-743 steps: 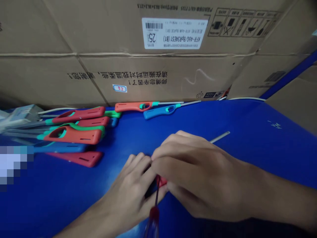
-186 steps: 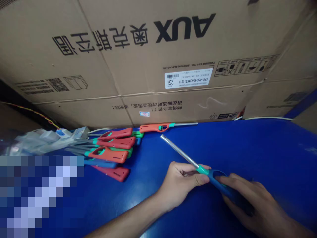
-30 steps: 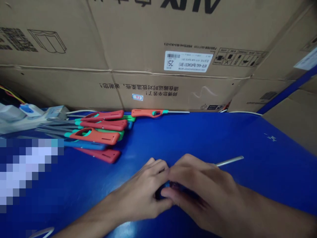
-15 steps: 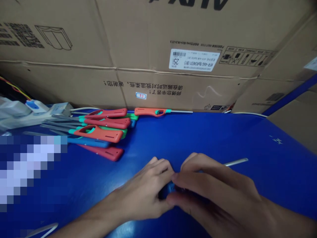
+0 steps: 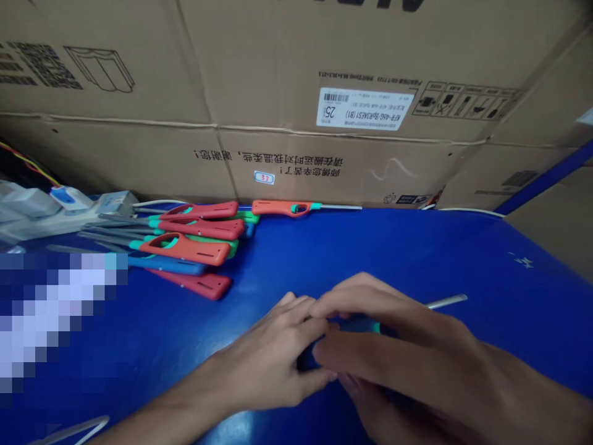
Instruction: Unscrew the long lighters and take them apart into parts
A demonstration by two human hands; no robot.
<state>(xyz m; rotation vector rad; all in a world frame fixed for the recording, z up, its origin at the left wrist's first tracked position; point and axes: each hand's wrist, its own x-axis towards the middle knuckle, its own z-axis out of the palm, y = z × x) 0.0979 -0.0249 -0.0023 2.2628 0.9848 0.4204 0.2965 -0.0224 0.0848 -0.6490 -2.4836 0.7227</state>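
Note:
Low in the middle, my left hand [image 5: 280, 352] is closed around a long-stemmed blue lighter [image 5: 359, 324]. Most of the lighter's body is hidden by fingers; a bit of its teal collar and its metal tube, pointing right, show past my right hand [image 5: 417, 349]. My right hand curls over the lighter from the right, its fingertips close against my left fingers. What those fingertips press on cannot be made out. To the left of my hands lies a pile of similar lighters, with an orange lighter [image 5: 185, 249] and a red lighter [image 5: 199, 283] near the front.
Another orange lighter [image 5: 280, 208] lies alone along the back of the blue table [image 5: 417, 247]. A large cardboard box [image 5: 278, 74] stands behind it like a wall. A white power strip [image 5: 50, 219] with plugs is at the left, and a white cable [image 5: 95, 426] lies at bottom left.
My right fingers have shifted up and spread from a pinch, now reaching over my left fingers. More of the lighter's blue body and teal collar shows. My left hand stays put.

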